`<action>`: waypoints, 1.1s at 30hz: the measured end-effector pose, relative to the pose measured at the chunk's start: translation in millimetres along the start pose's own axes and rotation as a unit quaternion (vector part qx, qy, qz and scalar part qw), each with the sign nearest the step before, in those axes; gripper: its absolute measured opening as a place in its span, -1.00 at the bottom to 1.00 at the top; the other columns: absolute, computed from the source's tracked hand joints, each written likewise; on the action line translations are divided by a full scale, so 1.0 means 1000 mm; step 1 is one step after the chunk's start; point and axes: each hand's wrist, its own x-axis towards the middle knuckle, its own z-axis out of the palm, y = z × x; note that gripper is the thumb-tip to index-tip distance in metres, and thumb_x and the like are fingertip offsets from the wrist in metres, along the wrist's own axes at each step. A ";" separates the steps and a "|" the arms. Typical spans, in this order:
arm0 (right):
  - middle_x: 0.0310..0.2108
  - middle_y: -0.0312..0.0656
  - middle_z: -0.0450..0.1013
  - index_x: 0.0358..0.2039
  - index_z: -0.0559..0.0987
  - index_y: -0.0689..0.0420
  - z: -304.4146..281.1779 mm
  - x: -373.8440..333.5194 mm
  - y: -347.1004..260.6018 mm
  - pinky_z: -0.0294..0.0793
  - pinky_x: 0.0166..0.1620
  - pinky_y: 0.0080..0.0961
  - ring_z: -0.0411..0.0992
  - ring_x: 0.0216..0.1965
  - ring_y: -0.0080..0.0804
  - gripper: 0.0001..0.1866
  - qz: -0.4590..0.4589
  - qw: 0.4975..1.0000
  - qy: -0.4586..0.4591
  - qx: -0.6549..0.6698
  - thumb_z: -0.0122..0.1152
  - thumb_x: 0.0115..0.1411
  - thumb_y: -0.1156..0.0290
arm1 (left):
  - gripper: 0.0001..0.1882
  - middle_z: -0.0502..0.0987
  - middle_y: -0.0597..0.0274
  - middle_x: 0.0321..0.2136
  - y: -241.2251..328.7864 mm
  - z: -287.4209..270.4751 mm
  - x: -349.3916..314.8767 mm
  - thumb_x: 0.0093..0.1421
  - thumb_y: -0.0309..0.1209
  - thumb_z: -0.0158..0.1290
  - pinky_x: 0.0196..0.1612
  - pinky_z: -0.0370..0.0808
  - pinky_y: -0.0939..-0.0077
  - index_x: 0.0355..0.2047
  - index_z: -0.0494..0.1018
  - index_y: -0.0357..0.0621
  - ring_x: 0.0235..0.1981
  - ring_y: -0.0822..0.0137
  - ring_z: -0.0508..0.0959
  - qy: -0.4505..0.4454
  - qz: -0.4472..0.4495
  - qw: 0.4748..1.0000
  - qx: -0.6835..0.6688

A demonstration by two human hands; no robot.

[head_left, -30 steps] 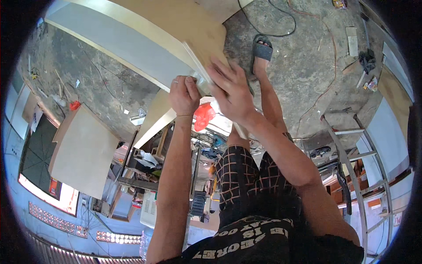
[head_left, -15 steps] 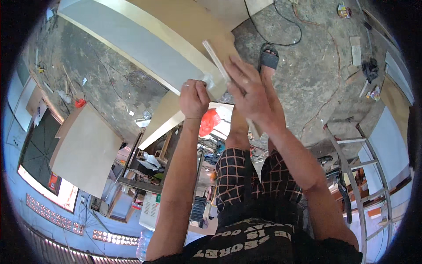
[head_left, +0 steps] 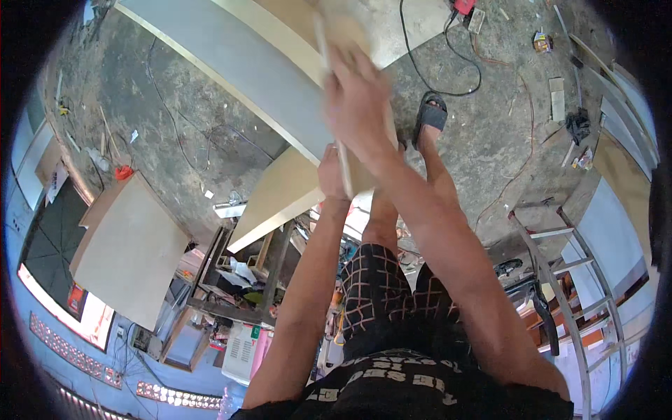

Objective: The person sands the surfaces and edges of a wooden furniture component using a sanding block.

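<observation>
A long light-grey panel (head_left: 231, 52) with pale edges slants from the far left toward me. My left hand (head_left: 330, 175) is closed at its near end, apparently gripping the edge; its fingertips are partly hidden. Over the panel's end, my right hand (head_left: 357, 94) grips a narrow flat wooden board (head_left: 346, 171), long edge toward the left hand. Motion blurs the right fingers and the board's far part. Below my left hand, a second pale board (head_left: 273, 199) sticks out to the left.
A wooden stand (head_left: 231, 304) filled with odds and ends is at lower left, near a large pale sheet (head_left: 129, 245). A metal ladder (head_left: 577, 294) stands at right. A black cable (head_left: 437, 87) loops over the stained concrete floor (head_left: 490, 126), near my sandalled foot (head_left: 432, 115).
My right hand has moved up and left with the board, which now stands more upright in view and crosses my left hand. The left hand appears slightly lower and farther right.
</observation>
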 end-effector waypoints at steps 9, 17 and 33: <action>0.05 0.19 0.46 0.16 0.54 0.23 -0.032 -0.085 0.035 0.35 0.10 0.15 0.44 0.07 0.24 -0.54 0.018 0.997 -0.031 -0.074 0.13 0.23 0.43 | -0.88 0.56 0.04 -0.34 0.031 -0.010 0.017 0.31 -0.41 0.00 -0.19 0.56 0.10 -0.26 0.51 -0.16 -0.27 -0.06 0.57 -0.024 0.046 0.995 0.090; 0.19 0.21 0.37 0.22 0.52 0.19 0.028 0.009 0.002 0.32 0.14 0.16 0.36 0.16 0.22 -0.47 -0.008 0.999 -0.032 0.002 0.20 0.21 0.41 | -0.68 0.60 -0.09 -0.11 0.011 0.003 0.001 0.18 -0.23 0.13 -0.08 0.55 0.06 -0.16 0.54 -0.18 -0.13 -0.04 0.60 -0.059 -0.114 0.991 -0.035; 0.14 0.15 0.46 0.17 0.57 0.17 -0.035 -0.082 0.043 0.28 0.25 0.08 0.40 0.16 0.20 -0.52 0.030 0.994 -0.072 -0.071 0.20 0.21 0.41 | -0.82 0.53 0.01 -0.33 0.018 -0.011 0.016 0.34 -0.32 0.01 -0.21 0.53 0.02 -0.22 0.50 -0.17 -0.27 -0.06 0.54 -0.081 0.037 0.993 0.074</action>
